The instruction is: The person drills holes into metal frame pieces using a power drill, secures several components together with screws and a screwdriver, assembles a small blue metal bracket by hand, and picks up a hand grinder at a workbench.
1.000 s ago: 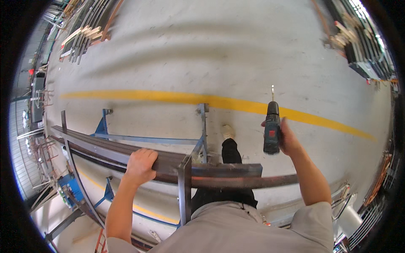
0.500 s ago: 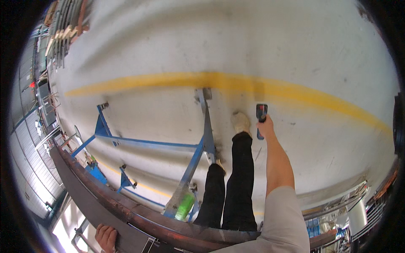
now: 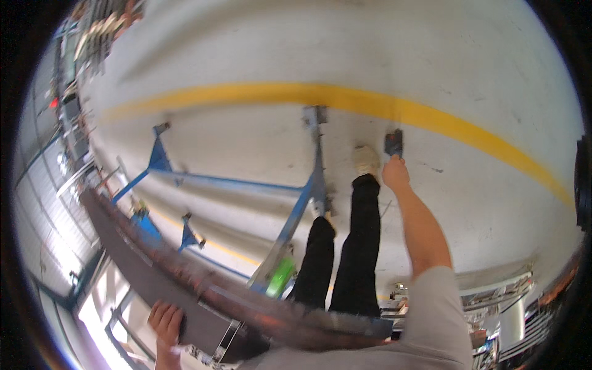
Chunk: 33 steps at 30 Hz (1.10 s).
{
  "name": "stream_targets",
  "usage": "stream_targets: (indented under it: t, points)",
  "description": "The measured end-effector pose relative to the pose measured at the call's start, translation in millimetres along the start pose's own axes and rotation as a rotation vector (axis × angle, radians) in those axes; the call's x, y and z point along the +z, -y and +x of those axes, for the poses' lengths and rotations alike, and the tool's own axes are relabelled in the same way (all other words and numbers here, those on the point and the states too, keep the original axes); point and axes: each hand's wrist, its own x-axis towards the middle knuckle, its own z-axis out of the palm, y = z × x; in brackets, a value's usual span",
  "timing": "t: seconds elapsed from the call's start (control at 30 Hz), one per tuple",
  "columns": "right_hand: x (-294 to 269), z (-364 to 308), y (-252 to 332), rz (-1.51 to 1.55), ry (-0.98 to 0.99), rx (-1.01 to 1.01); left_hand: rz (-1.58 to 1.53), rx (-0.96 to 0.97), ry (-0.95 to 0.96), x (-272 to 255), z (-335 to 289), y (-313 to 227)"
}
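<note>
The steel beam (image 3: 185, 280) looks dark, rusty and matt. The trestle frame (image 3: 302, 197) is blue painted metal. The concrete floor (image 3: 259, 43) is pale, smooth and scuffed, its yellow line (image 3: 345, 98) worn.
</note>
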Motion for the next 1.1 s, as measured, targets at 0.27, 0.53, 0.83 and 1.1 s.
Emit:
stream_targets:
  t: [0.27,0.53,0.83,1.1]
  points:
    - [-168,-278,184,0.293,0.754,-0.812,-0.217,0.087,-0.155,-12,38,3]
    - [-181,-409,254,0.459,0.681,-0.706,-0.277,0.105,-0.317,-1,28,7]
    - [-169,-442,253,0.316,0.345,-0.767,-0.28,0.139,-0.356,10,21,20]
    - [-139,-465,266,0.762,-0.096,-0.748,-0.283,0.145,-0.388,9,17,35]
